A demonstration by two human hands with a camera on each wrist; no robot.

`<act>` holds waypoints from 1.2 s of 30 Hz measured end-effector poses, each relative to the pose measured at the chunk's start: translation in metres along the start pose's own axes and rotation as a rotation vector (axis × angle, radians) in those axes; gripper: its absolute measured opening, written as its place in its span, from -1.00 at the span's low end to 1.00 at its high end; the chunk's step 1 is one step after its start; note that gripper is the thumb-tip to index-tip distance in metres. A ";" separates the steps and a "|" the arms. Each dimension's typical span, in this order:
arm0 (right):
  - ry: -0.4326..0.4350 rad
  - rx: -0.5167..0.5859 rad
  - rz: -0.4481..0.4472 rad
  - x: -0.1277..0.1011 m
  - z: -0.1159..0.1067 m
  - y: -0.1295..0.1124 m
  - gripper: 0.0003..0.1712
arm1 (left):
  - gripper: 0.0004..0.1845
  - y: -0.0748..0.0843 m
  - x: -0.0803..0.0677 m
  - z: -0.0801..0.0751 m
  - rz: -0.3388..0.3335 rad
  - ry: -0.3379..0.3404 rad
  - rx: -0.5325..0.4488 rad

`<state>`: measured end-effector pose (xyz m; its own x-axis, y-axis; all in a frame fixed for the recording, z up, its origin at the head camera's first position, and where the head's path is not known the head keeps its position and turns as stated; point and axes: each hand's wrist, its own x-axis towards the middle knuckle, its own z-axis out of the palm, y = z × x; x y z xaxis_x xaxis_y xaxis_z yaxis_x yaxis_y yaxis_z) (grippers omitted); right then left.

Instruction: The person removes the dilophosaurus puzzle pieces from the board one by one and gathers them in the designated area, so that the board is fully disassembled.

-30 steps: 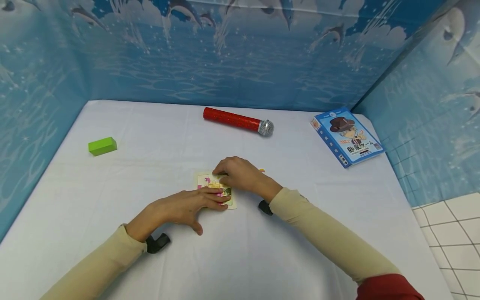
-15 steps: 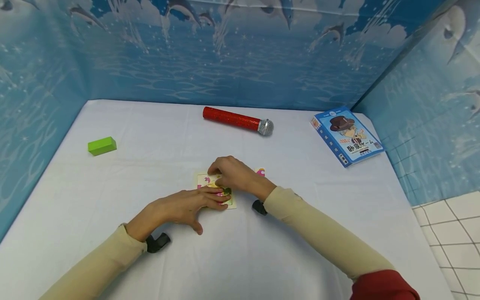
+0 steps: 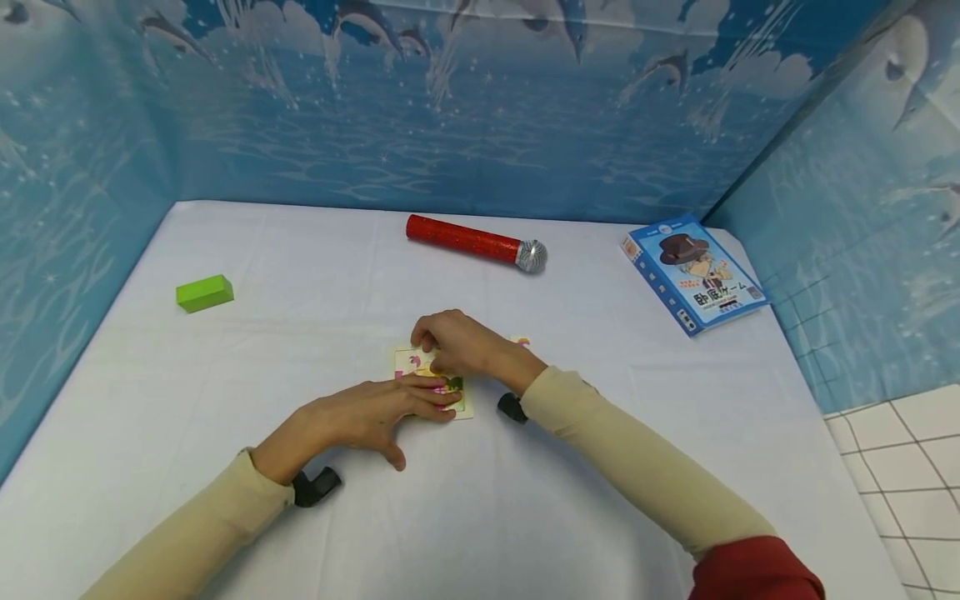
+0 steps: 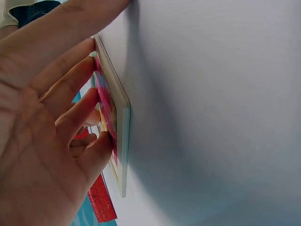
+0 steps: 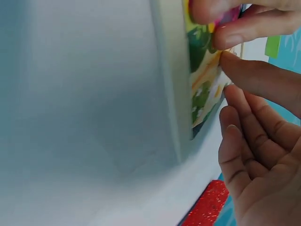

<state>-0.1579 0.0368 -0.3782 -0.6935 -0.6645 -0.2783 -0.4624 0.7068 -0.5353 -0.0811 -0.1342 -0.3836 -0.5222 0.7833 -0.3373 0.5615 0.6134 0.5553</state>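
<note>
The puzzle board [image 3: 420, 364] lay flat near the middle of the white worktop [image 3: 600, 467], under both hands. The left hand [image 3: 360, 417] rested on the board's near edge – fingers [image 4: 70, 113] straight and flat, pressing the pink picture surface, thumb spread on the cloth; no grip closed round anything. The right hand [image 3: 465, 343] covered the board's far right part, fingertips [image 5: 244, 75] bent down to a piece on the board – whether they pinched it or merely pressed could not be told. A small pink-and-yellow loose piece [image 3: 521, 341] lay just right of that hand. Well apart at the back lay a red microphone [image 3: 476, 242], a green block [image 3: 204, 292] on the left and a blue card box [image 3: 693, 273] on the right.
</note>
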 end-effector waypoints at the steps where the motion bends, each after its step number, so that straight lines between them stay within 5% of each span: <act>1: 0.000 -0.008 -0.004 0.000 0.000 -0.001 -0.62 | -0.14 0.000 0.000 0.000 0.000 0.000 -0.005; 21: -0.126 -0.023 -0.159 0.005 -0.004 -0.005 -0.48 | -0.14 -0.001 0.000 0.003 -0.005 0.009 -0.021; 31: -0.073 0.000 -0.235 0.004 0.000 0.000 -0.44 | -0.14 0.000 0.000 0.003 -0.028 0.006 -0.007; 36: -0.021 0.030 -0.179 0.001 0.001 0.006 -0.46 | -0.13 0.001 0.001 0.004 -0.028 -0.002 0.005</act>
<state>-0.1604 0.0403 -0.3828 -0.5897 -0.7844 -0.1925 -0.5605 0.5691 -0.6017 -0.0785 -0.1327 -0.3865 -0.5365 0.7659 -0.3544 0.5495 0.6358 0.5420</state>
